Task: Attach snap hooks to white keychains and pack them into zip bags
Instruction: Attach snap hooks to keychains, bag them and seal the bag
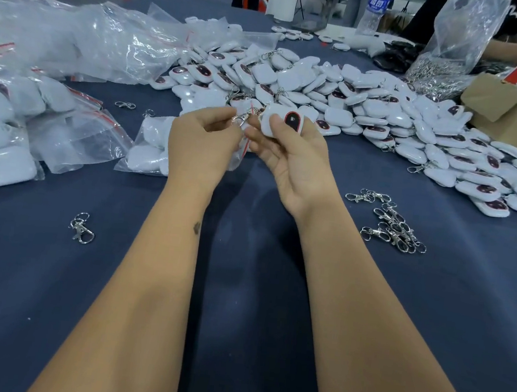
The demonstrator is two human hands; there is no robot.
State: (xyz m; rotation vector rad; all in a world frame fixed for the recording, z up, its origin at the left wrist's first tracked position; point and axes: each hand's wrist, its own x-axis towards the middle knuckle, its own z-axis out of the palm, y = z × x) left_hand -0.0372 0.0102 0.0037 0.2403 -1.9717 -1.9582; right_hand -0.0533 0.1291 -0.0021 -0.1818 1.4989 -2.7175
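Observation:
My right hand (290, 157) grips a white keychain (282, 120) with a dark red oval window, held above the blue table. My left hand (201, 138) pinches a silver snap hook (241, 119) right at the keychain's left corner; hook and keychain touch. A big heap of white keychains (371, 112) spreads behind and to the right. Loose snap hooks (391, 225) lie in a small pile at the right, and a single snap hook (81, 228) lies at the left. A filled zip bag (147, 149) lies just left of my hands.
Filled zip bags (9, 125) are stacked at the left, with crumpled clear plastic (85, 37) behind them. A cardboard box (515, 111) with a red sign stands at the right. Behind it are a plastic bag of hooks (443, 65), a water bottle (374, 10) and another person's arm (511, 50).

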